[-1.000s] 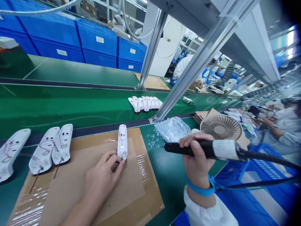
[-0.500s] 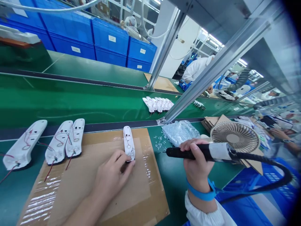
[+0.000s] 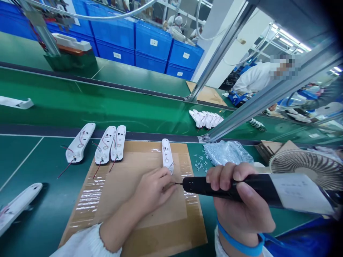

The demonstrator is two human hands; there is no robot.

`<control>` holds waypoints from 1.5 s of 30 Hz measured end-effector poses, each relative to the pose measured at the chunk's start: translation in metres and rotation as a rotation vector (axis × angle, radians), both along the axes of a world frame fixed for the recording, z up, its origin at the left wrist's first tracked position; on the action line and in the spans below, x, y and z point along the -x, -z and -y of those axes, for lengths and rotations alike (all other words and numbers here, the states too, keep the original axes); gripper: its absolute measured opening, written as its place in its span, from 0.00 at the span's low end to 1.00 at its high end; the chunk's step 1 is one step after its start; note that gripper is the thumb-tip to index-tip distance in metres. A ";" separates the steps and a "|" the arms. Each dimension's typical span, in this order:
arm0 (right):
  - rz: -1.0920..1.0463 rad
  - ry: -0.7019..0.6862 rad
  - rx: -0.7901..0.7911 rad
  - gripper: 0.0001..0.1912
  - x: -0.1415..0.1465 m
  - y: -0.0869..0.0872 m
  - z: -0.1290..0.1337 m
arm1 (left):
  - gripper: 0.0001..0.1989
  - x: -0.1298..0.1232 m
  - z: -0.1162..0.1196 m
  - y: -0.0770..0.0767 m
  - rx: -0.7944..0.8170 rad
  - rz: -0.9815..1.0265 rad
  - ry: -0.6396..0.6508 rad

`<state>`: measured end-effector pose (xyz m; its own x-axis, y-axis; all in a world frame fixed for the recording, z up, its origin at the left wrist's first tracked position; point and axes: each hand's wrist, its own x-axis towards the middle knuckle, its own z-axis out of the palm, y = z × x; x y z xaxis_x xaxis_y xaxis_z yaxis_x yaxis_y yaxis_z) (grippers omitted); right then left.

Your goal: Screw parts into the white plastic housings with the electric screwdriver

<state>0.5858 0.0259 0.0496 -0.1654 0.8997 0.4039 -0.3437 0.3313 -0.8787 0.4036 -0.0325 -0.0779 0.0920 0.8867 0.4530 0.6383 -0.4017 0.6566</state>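
My right hand (image 3: 238, 196) is wrapped round a black electric screwdriver (image 3: 198, 186) with a white label; its thin bit points left at my left fingertips. My left hand (image 3: 155, 185) has its fingers pinched together at the lower end of a white elongated housing (image 3: 166, 153), and what lies between the fingertips is hidden. That housing shows wires on its face and rests on a brown cardboard sheet (image 3: 142, 221). Left of it lie more white housings (image 3: 105, 142) with red wires. Small screws (image 3: 200, 162) are scattered beside a clear plastic bag (image 3: 227, 151).
Behind the cardboard runs a green belt (image 3: 120, 114) carrying a row of white housings (image 3: 206, 119). A metal post (image 3: 257, 96) slants up at the right. A round fan (image 3: 308, 167) stands at the right. Blue bins (image 3: 152, 43) and a person in white (image 3: 254, 76) are beyond.
The screwdriver in my right hand has come left, its bit now at my left fingertips. The view has shifted, showing more of the left side, with another housing at lower left.
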 end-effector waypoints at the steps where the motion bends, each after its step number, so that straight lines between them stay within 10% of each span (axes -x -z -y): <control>1: 0.000 -0.010 -0.003 0.09 0.001 0.000 0.000 | 0.07 0.000 0.000 0.001 0.001 0.003 0.001; 10: 0.015 -0.002 -0.008 0.07 0.003 -0.005 -0.001 | 0.03 -0.002 -0.001 0.001 0.002 0.028 -0.014; 17: 0.067 0.048 -0.062 0.06 0.009 -0.014 -0.007 | 0.30 -0.001 -0.004 -0.001 0.242 -0.009 -0.385; 45: 0.133 -0.026 -0.102 0.06 0.041 0.027 -0.019 | 0.26 -0.002 -0.009 -0.020 0.528 0.034 -0.313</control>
<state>0.5443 0.0450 0.0225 -0.2463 0.8500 0.4657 -0.2368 0.4132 -0.8793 0.4060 -0.0233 -0.0575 -0.2157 0.9748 -0.0568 0.6487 0.1865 0.7379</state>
